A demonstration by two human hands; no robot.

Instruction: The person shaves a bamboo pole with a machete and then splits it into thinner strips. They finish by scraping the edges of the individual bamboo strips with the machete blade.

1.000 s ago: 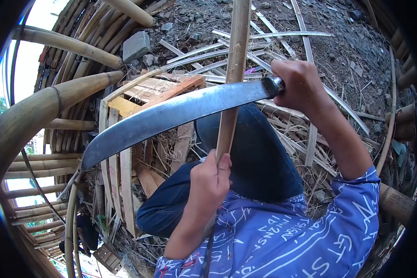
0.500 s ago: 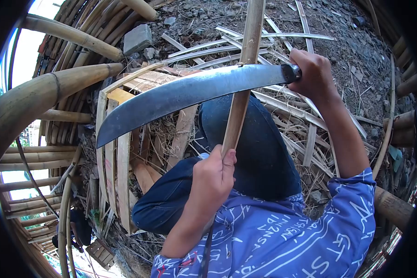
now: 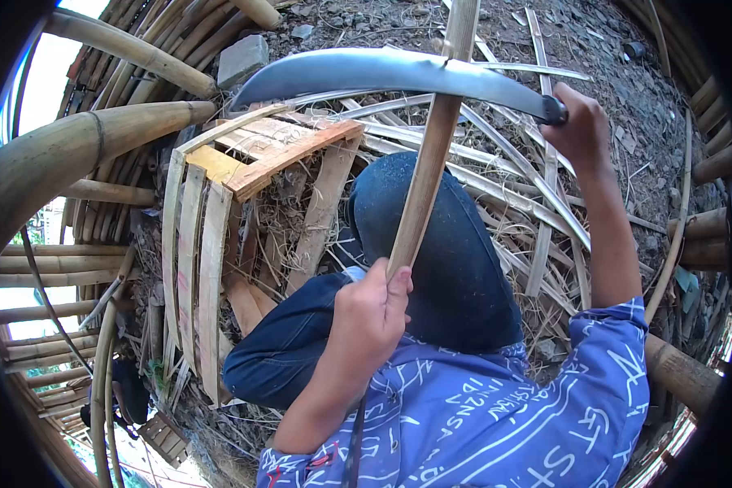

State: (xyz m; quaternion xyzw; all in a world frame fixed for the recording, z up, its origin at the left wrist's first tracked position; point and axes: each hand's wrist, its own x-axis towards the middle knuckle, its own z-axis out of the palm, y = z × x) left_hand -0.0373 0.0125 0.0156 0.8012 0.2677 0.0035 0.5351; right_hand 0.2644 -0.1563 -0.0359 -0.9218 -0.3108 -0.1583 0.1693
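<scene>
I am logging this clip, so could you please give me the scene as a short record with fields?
setting: outdoor dirt ground, bamboo poles at left
left hand: grips the lower end of a bamboo strip, held upright and tilted
right hand: grips the handle of a machete
blade: lies across the strip near its top
legs: dark trousers, knee raised under the strip
nearby: wooden crate, loose split strips on the ground

Bamboo strip upright — curved machete blade crossing it.
</scene>
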